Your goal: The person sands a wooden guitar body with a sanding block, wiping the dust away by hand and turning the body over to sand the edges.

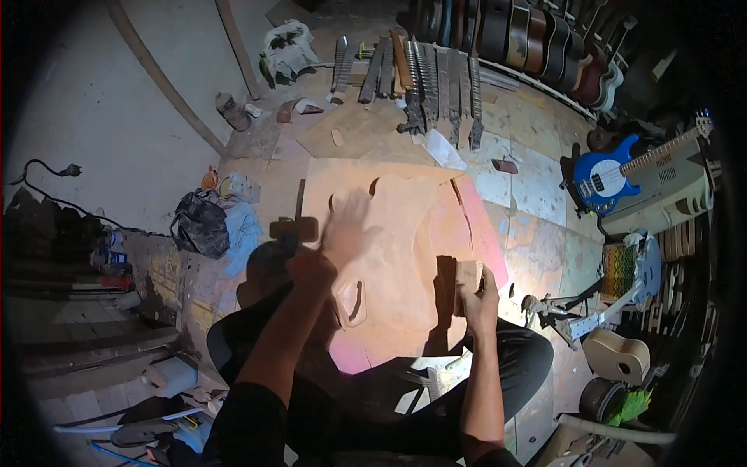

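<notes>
A pale wooden guitar-body shape with curved cutouts lies on a board with pink patches, in front of my knees. My left hand is over its upper left part, blurred, with fingers spread and nothing in them; whether it touches the surface I cannot tell. My right hand grips a small wooden block, held upright just right of the body's lower curve. A small cut opening with a loop-shaped rim shows near the body's lower left.
Guitar necks lie in a row beyond the board, with guitars racked behind. A blue bass and an acoustic guitar are at the right. A black bag lies left, near a wall with a cable and plug.
</notes>
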